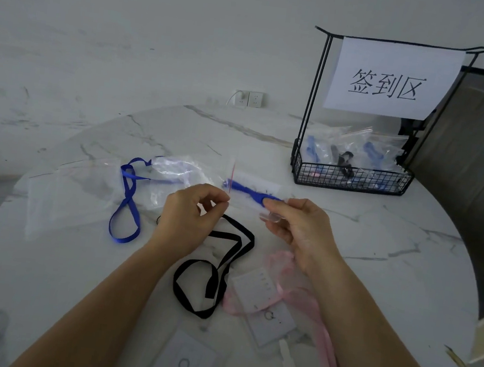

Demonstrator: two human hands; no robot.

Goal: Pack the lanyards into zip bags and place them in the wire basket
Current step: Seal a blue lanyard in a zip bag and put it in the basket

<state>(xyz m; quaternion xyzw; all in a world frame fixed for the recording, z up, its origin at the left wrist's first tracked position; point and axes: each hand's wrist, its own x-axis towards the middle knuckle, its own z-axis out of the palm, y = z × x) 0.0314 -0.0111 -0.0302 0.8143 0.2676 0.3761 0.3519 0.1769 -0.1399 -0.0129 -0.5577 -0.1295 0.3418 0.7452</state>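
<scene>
Two hands above a round white marble table point(349, 242): left hand point(191, 210) pinches the zip bag point(253, 181) at its red seal, right hand point(296, 223) pinches the other end, blue lanyard point(249, 191) inside. Far right on the table, the wire basket point(351, 178); pale wall point(131, 32) and socket point(249, 99) behind.

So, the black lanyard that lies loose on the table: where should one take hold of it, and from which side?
Probably pinch the near bend of the black lanyard, from above and from its left. There the flat strap lies bare on the table; its far end passes beneath the left hand, and the pink lanyard crowds its right.
</scene>
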